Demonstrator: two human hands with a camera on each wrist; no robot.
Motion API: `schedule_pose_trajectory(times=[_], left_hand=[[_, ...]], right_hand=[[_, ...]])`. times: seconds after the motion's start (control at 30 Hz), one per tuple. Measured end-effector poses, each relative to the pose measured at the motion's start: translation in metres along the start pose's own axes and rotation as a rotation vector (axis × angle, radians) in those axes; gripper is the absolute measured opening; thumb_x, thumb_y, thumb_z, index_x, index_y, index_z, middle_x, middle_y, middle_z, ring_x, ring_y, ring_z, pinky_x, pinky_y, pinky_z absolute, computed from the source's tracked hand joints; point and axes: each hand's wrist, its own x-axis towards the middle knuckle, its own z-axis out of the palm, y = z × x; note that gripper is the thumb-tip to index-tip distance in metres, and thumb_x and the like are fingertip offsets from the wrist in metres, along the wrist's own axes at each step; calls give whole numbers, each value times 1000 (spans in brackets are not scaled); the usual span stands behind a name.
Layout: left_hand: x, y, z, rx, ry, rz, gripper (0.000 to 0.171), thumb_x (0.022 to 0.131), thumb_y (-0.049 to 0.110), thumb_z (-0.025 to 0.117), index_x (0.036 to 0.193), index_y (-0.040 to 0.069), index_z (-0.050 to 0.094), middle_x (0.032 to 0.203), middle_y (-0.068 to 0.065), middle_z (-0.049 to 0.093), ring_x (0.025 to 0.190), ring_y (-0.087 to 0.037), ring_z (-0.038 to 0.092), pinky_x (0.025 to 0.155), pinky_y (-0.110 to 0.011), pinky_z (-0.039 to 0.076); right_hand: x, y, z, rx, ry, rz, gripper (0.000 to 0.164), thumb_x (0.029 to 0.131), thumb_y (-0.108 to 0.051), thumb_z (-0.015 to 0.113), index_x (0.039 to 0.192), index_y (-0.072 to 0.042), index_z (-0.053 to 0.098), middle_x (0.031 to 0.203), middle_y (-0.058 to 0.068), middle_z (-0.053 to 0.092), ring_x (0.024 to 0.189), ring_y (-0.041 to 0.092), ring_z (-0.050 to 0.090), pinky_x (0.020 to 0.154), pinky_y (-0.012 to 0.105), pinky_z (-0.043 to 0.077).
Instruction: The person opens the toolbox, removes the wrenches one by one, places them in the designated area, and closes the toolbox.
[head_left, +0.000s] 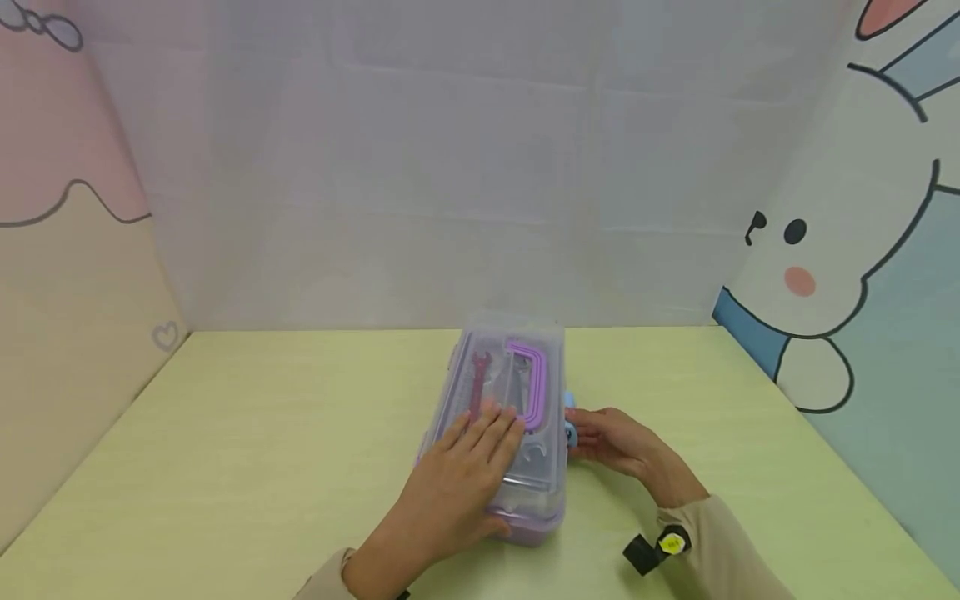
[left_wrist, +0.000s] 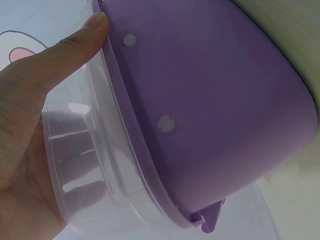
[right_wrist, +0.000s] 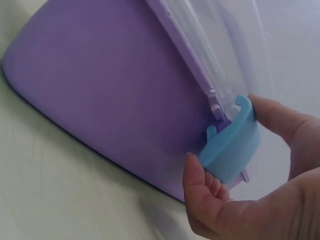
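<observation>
A toolbox with a purple base [left_wrist: 220,90] and a clear lid [head_left: 536,492] stands on the table in the head view. My left hand [head_left: 453,496] lies across the lid with its fingers extended. Its thumb [left_wrist: 82,40] touches the purple rim in the left wrist view. On the box's right side, my right hand [head_left: 618,442] pinches a light-blue latch [right_wrist: 232,145] between thumb and fingers. The latch is tilted at the rim, its top hook beside the clear lid. A purple handle [head_left: 537,387] is set on the lid, and a pink wrench [head_left: 478,375] shows through the plastic.
The pale yellow-green table [head_left: 285,425] extends on both sides of the box. A whitish backdrop [head_left: 375,167] rises behind it, with cartoon-printed panels [head_left: 885,333] at the sides. A black device with a yellow face [head_left: 672,543] sits by the right sleeve.
</observation>
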Motion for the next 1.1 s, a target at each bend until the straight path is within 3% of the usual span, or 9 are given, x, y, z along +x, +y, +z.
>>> schedule_pose_trajectory(times=[0.27,0.43,0.6,0.87,1.1], left_hand=[[2,3,2,-30,-8,-11,103,62,63,78,143,12,41,148,-7,44,138,-24,40,112,-44,38],[9,11,7,-19,27,43,103,62,70,74,144,18,39,148,-7,43,137,-23,42,110,-43,41],[14,17,7,35,37,64,105,60,70,75,145,18,39,147,-8,44,134,-22,45,111,-40,41],[15,14,0,-4,20,68,104,61,67,76,144,16,40,145,-9,46,132,-24,48,110,-44,41],[16,6,-9,-17,73,58,103,61,67,78,142,13,43,141,-10,49,128,-25,52,104,-44,47]], right_hand=[[-3,1,-3,48,-38,-8,23,97,-10,45,90,-11,66,89,0,71,87,11,67,84,27,57],[-3,4,-6,61,-65,-25,23,97,-10,43,90,-11,65,92,0,70,90,13,66,87,27,57],[-2,6,-5,42,-90,-53,24,98,-10,41,92,-12,65,93,-1,71,91,11,66,87,26,56],[1,12,-4,104,-70,-67,20,98,-10,42,93,-11,62,93,0,70,91,10,66,88,25,56],[3,17,-7,141,-57,-64,19,98,-9,42,93,-10,61,94,1,70,92,13,66,89,27,56]])
